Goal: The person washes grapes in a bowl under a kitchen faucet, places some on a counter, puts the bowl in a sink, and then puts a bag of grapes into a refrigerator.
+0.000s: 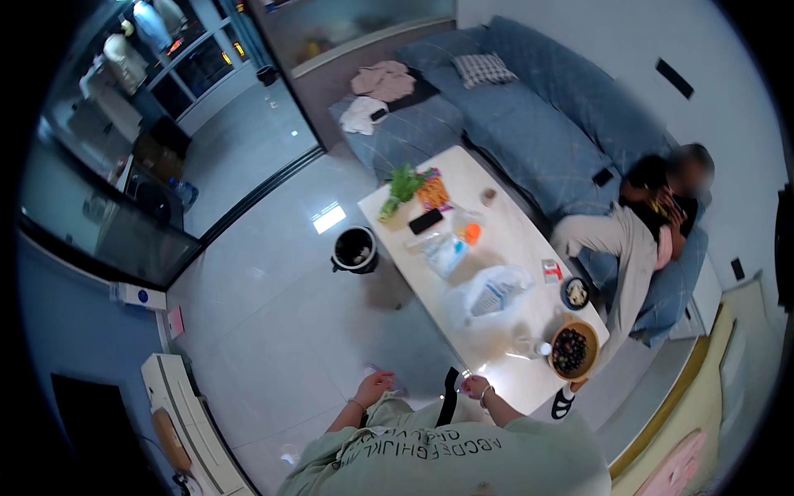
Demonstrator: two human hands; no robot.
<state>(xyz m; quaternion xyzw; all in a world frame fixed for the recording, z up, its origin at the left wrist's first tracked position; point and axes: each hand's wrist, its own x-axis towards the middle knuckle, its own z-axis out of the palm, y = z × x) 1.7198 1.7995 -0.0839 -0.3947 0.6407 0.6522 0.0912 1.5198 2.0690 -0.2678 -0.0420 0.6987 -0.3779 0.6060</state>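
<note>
Blue sofa (529,124) fills the far side of the room, with a checked cushion (485,69) and loose clothes (382,81) at its far end and a seated person (637,240) on its right part. White worktop (504,240) stands in front of it, carrying a clear plastic bag (492,296), leafy greens (403,186), a black phone (426,221) and, at the near right corner, a brown bowl of dark fruit (573,350). On the pale floor left of the worktop sits a black bin (355,250). Right hand (475,386) is at the worktop's near edge, fingers curled on a small clear thing too tiny to name. Left hand (375,387) hangs over the floor, fingers loosely bent; whether it holds anything I cannot tell.
</note>
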